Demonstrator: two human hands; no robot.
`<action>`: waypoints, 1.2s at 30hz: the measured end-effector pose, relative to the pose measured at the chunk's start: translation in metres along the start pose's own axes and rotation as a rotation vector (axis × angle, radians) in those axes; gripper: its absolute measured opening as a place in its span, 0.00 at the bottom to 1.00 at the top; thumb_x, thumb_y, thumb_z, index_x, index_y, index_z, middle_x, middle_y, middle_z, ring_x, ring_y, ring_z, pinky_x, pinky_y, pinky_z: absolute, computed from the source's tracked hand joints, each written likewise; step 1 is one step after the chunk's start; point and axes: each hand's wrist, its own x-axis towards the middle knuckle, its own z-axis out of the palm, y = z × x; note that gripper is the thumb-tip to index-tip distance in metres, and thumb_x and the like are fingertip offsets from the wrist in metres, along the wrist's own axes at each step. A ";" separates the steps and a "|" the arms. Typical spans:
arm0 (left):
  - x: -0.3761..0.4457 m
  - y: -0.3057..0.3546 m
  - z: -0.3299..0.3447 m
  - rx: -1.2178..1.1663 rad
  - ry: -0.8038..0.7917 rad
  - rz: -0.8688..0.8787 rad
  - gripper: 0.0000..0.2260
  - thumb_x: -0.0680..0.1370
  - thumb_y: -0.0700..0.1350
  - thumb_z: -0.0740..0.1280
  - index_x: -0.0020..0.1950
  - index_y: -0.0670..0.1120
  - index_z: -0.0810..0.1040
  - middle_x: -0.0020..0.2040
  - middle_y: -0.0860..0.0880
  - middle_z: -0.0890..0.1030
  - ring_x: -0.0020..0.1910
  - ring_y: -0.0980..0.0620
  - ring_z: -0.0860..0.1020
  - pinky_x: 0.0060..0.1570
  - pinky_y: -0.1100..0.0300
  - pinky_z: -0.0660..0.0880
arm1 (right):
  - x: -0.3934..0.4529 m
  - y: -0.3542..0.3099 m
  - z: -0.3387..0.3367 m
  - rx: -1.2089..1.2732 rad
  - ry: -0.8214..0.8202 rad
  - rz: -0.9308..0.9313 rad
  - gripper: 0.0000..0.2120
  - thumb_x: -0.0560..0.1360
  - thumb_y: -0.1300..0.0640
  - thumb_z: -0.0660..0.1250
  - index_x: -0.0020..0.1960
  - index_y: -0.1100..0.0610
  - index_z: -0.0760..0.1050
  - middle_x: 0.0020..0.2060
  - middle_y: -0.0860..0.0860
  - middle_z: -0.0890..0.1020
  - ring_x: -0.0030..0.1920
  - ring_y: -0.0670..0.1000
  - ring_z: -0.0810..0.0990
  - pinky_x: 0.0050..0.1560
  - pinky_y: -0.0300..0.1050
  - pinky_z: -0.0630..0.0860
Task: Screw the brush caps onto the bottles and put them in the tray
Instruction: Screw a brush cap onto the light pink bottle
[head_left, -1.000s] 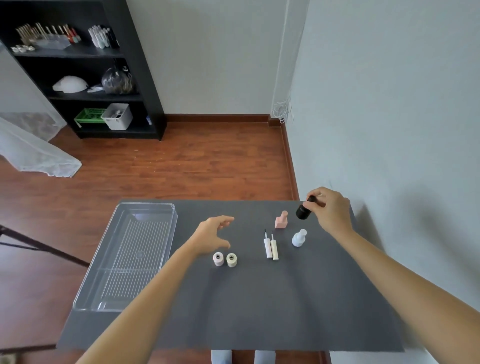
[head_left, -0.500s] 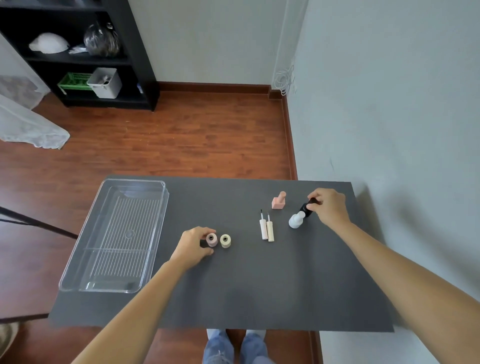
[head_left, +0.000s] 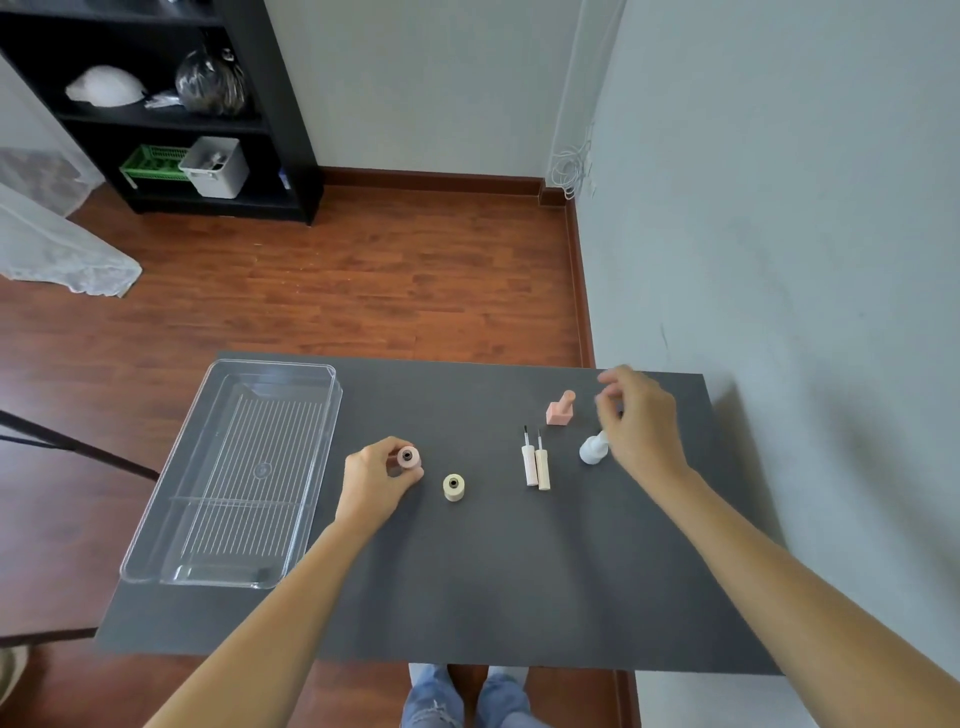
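My left hand (head_left: 376, 478) grips a small pink bottle (head_left: 408, 457) with its open neck facing up, just above the dark table (head_left: 467, 582). A cream bottle (head_left: 453, 487) stands to its right. Two brush caps, one pink (head_left: 529, 464) and one cream (head_left: 543, 467), lie side by side at the middle. Behind them stands a capped pink bottle (head_left: 561, 409). My right hand (head_left: 641, 423) hovers blurred with fingers loosely apart, over a white bottle (head_left: 591, 450). Only a dark sliver of the black bottle shows behind that hand. The clear tray (head_left: 171, 525) sits at the left.
A grey wall runs close along the table's right side. The floor beyond the far edge is wood, with a black shelf unit (head_left: 218, 171) at the back left. My legs show below the near edge.
My left hand has closed on the pink bottle and lifted it slightly. My right hand set the black bottle down beside the white one and has risen off it, fingers spread.
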 end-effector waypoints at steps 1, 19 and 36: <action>0.001 0.003 -0.003 -0.023 0.025 -0.004 0.09 0.71 0.38 0.76 0.42 0.52 0.81 0.39 0.54 0.84 0.41 0.63 0.82 0.41 0.74 0.72 | -0.008 -0.010 0.008 0.006 -0.059 -0.037 0.06 0.75 0.65 0.64 0.49 0.58 0.79 0.42 0.52 0.82 0.44 0.55 0.79 0.48 0.49 0.77; -0.010 0.024 -0.010 -0.168 0.034 0.083 0.14 0.70 0.39 0.76 0.38 0.59 0.79 0.36 0.69 0.82 0.37 0.70 0.80 0.39 0.80 0.70 | -0.041 -0.020 0.114 -0.480 -0.477 0.190 0.12 0.78 0.51 0.66 0.52 0.60 0.77 0.49 0.57 0.82 0.47 0.57 0.83 0.35 0.45 0.70; 0.001 0.102 -0.036 -0.332 0.002 0.177 0.07 0.71 0.48 0.78 0.48 0.55 0.85 0.36 0.61 0.83 0.36 0.66 0.78 0.38 0.76 0.72 | -0.003 -0.086 -0.015 0.350 -0.178 0.063 0.02 0.72 0.57 0.73 0.41 0.53 0.80 0.32 0.49 0.83 0.33 0.52 0.81 0.41 0.49 0.80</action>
